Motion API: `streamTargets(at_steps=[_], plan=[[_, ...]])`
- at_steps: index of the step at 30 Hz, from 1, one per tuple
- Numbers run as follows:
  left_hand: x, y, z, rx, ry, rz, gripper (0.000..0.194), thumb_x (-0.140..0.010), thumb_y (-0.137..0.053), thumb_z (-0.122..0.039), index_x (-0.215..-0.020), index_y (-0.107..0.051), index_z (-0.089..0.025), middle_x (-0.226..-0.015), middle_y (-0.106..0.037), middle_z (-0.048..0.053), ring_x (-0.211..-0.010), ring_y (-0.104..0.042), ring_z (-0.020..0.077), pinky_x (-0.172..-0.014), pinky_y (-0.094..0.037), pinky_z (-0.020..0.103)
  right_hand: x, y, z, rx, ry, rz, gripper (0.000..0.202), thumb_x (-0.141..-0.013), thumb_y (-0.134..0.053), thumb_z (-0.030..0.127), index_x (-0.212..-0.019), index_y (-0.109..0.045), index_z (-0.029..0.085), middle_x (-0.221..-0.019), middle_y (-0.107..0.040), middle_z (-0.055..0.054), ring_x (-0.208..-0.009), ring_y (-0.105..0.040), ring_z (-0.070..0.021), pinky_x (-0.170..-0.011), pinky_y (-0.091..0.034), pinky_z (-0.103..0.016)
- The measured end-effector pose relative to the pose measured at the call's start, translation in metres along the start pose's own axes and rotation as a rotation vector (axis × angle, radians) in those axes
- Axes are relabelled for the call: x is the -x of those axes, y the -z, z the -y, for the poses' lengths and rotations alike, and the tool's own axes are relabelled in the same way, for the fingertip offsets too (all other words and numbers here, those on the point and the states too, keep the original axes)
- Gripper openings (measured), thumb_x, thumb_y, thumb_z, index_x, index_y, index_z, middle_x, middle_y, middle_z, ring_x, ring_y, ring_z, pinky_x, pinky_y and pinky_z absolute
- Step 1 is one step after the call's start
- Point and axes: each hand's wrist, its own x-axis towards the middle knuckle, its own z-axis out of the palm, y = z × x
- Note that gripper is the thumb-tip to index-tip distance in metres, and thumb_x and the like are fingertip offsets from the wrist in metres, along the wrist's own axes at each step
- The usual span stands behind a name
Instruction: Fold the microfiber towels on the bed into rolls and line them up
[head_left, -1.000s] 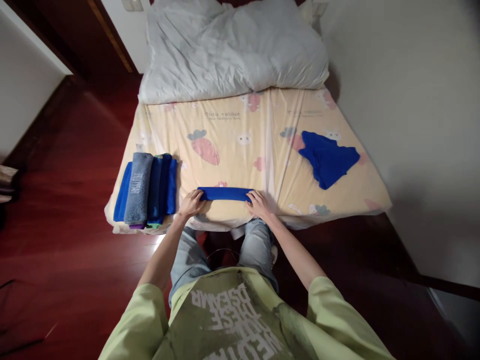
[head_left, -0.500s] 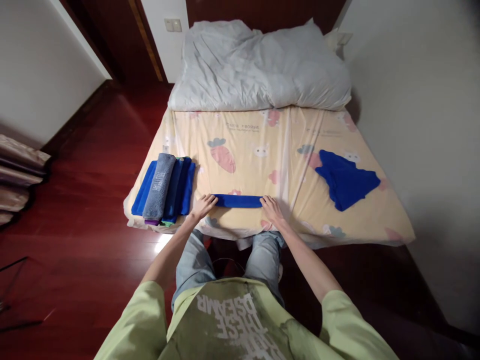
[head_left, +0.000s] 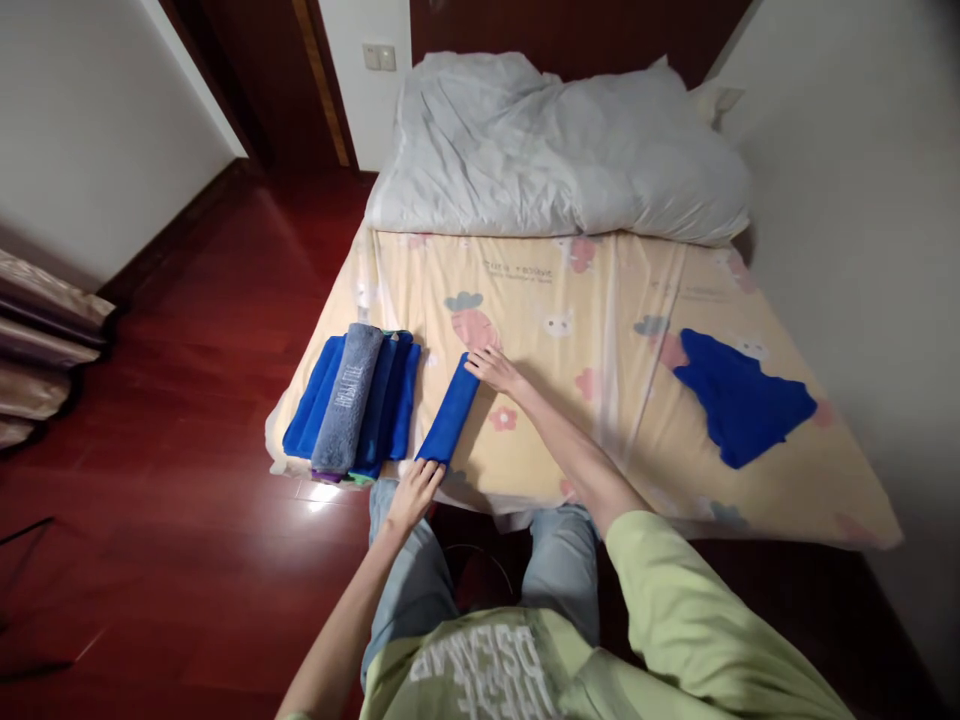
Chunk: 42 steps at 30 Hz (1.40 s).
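Seen from above, a person in a light green T-shirt [head_left: 480, 665] and pale blue jeans [head_left: 562, 560] stands at the foot of a bed [head_left: 525, 450], using both hands on a long, narrow folded blue cloth [head_left: 451, 412]. The cloth lies at a slant near the bed's front edge, left of the middle of the view. The left hand [head_left: 418, 492] grasps its near end, fingers over the top; the right hand [head_left: 493, 369] grasps its far end, the forearm reaching across the sheet. Just beside the cloth, to its left, is a group of folded blue cloths [head_left: 405, 400] with a grey-blue towel [head_left: 349, 400] bearing pale lettering on top. Well apart, on the right side of the bed, a crumpled blue cloth [head_left: 742, 400] lies spread unevenly. The yellow sheet [head_left: 540, 330] is printed with carrots, flowers and rabbit faces. A rumpled whitish quilt [head_left: 562, 150] covers the head of the bed, and the floor [head_left: 187, 560] is dark red
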Motion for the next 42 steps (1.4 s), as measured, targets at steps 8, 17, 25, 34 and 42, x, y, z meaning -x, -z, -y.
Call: streamTargets(at_steps=[8,17,25,34,42], plan=[[-0.019,-0.016,0.012,-0.062,0.2,0.029,0.054,-0.086,-0.039,-0.009,-0.136,-0.056,-0.022,-0.11,-0.065,0.019,-0.095,-0.062,0.033,-0.084,-0.052,0.051,-0.1,-0.049,-0.004,0.02,0.152,0.003,0.034,-0.098,-0.034,0.008,-0.104,-0.065,0.02,-0.107,-0.065,-0.011,-0.105,-0.052,-0.025,-0.092,-0.039,-0.044],[-0.03,-0.012,0.014,-0.087,0.276,0.042,0.047,-0.086,-0.046,-0.011,-0.131,-0.057,-0.019,-0.114,-0.063,0.018,-0.101,-0.059,0.0355,-0.089,-0.051,0.051,-0.111,-0.086,0.003,0.102,0.079,0.05,0.031,-0.098,-0.036,0.005,-0.11,-0.062,0.017,-0.116,-0.062,-0.012,-0.111,-0.05,-0.0238,-0.093,-0.04,-0.04],[-0.057,0.022,-0.033,-0.205,0.355,0.12,0.028,-0.09,-0.047,-0.014,-0.113,-0.061,-0.012,-0.107,-0.061,0.015,-0.101,-0.057,0.0299,-0.082,-0.049,0.041,-0.046,-0.047,0.007,-0.222,-0.088,0.014,0.054,-0.087,-0.04,-0.005,-0.133,-0.055,0.019,-0.139,-0.055,-0.009,-0.131,-0.043,-0.0191,-0.11,-0.034,-0.041],[-0.057,-0.041,-0.146,0.01,-0.051,0.071,0.046,-0.089,-0.041,-0.009,-0.132,-0.057,-0.012,-0.138,-0.057,0.015,-0.13,-0.05,0.0291,-0.105,-0.043,0.044,0.216,0.044,-0.052,-0.119,-0.866,-0.396,0.047,-0.089,-0.042,0.008,-0.133,-0.057,0.016,-0.138,-0.055,-0.01,-0.129,-0.046,-0.0195,-0.114,-0.033,-0.037],[0.013,-0.088,-0.18,0.186,-0.081,0.189,0.037,-0.092,-0.043,-0.019,-0.118,-0.068,-0.019,-0.129,-0.065,0.009,-0.119,-0.06,0.0235,-0.099,-0.053,0.04,0.434,0.078,-0.084,0.133,-1.658,-0.326,0.041,-0.086,-0.044,0.01,-0.119,-0.068,0.016,-0.145,-0.047,-0.013,-0.127,-0.044,-0.0269,-0.104,-0.038,-0.038]])
